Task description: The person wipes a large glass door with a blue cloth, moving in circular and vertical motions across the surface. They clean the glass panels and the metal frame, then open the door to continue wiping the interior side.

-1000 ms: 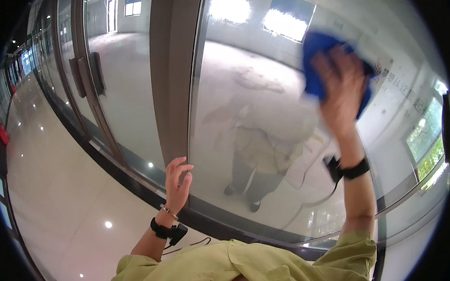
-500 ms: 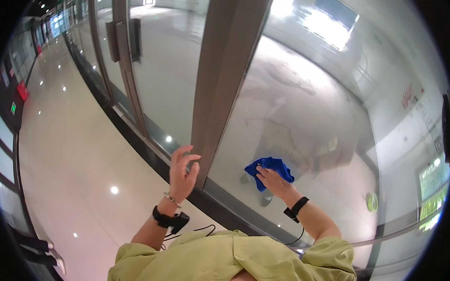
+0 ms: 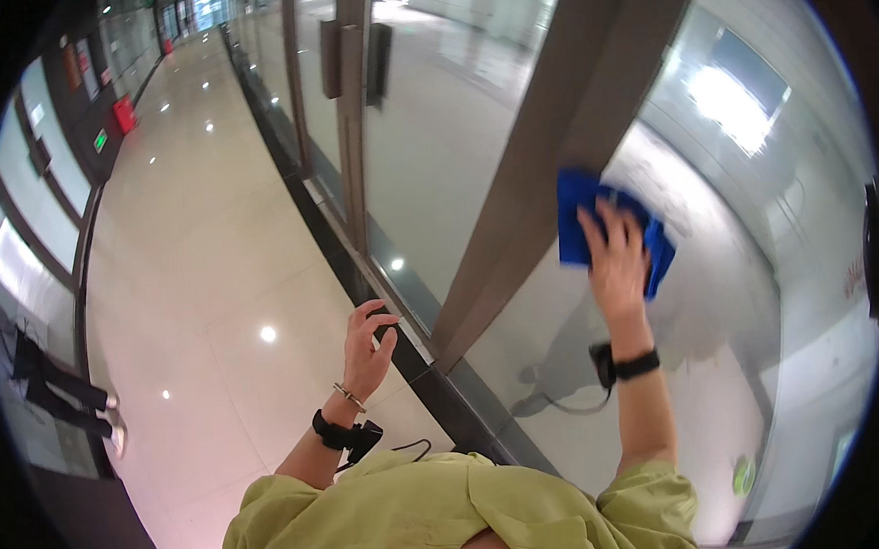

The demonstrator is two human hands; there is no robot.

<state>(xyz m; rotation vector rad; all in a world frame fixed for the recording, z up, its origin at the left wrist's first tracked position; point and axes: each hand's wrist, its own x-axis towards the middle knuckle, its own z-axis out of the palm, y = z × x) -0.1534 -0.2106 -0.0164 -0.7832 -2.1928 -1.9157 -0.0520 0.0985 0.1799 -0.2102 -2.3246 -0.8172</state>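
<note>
My right hand presses a bunched blue cloth against the large glass pane, close to the brown frame post. Its fingers lie over the cloth, whose left edge overlaps the post. Lower and to the left, my left hand hangs in the air with nothing in it, its fingers loosely bent and apart. Black straps with small devices sit on both wrists, and a thin bracelet is on the left one.
A glass door with a dark handle stands left of the post. A dark sill runs along the base of the glass. Glossy tiled floor stretches down the corridor. A person's dark-clad legs show at the far left.
My right hand and the blue cloth have moved up the pane to the post. The view has shifted to the right; my left hand remains low, its fingers still bent.
</note>
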